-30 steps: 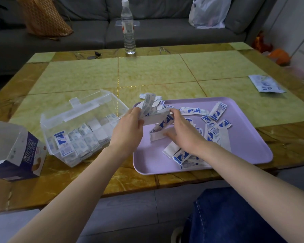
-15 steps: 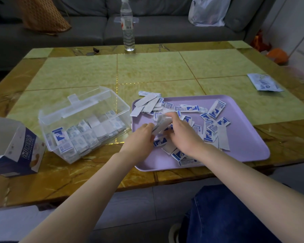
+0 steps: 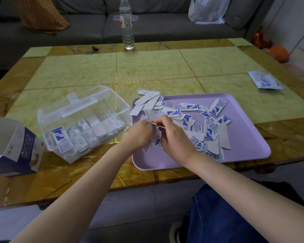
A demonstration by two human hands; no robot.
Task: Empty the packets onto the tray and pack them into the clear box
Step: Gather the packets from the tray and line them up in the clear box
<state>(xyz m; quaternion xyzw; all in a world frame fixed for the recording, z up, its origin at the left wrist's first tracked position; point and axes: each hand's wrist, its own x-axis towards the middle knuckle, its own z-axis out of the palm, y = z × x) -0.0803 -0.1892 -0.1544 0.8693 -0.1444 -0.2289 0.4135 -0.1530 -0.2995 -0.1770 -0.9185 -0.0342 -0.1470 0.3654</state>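
Mostly flat paper packets (image 3: 217, 107), smooth lilac tray (image 3: 245, 143), clear plastic box (image 3: 95, 106)

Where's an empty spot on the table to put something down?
The green tiles between the water bottle and the clear box and tray are bare. So is the strip between the tray and the flat pouch. The tray's near-left corner is bare. It is crowded mid-tray, where the left hand and right hand grip packets, and around the carton.

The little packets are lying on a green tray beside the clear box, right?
Not quite. The head view shows the tray is lilac, not green. The little packets do lie on it, beside the clear box.
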